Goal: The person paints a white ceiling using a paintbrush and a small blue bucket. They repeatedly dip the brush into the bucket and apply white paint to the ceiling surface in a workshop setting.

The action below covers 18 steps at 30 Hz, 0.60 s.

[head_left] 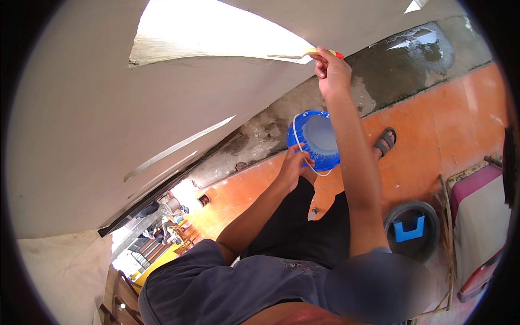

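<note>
Dark shirt (233, 287) at the bottom, right hand (334, 75) curled around a brush (307, 52), top middle, left hand (294, 165) pinching a blue bucket (320, 161) edge, middle.

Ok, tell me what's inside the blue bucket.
The blue bucket is streaked whitish inside and holds a pale, liquid-looking substance. The right forearm covers the bucket's right edge, and anything beneath the pale surface can't be seen.
</note>
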Motion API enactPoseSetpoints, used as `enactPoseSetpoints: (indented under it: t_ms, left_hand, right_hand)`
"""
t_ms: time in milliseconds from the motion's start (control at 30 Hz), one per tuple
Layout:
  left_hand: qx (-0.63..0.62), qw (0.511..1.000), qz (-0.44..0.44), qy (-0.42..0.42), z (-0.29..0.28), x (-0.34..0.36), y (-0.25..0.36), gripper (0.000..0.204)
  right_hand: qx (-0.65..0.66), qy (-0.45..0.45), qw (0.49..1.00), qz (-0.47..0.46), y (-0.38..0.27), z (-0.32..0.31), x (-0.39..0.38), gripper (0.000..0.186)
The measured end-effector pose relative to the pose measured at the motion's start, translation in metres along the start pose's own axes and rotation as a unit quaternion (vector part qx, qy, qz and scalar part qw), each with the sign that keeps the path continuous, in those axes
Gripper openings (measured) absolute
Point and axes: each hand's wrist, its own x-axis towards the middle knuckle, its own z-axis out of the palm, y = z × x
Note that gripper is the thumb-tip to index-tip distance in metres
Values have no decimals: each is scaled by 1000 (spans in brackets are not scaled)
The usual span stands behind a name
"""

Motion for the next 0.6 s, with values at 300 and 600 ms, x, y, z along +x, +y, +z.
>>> enactPoseSetpoints:
  t_ms: [300,600]
  left_hand:
    - [-6,1000,3,-10,11,-11,13,48]
    - [-2,1000,6,-18,4,-9,13,48]
  right_hand:
    - [105,-183,967,143,-38,120,-128,20]
    - [66,-170,977,106,1,120,-86,16]
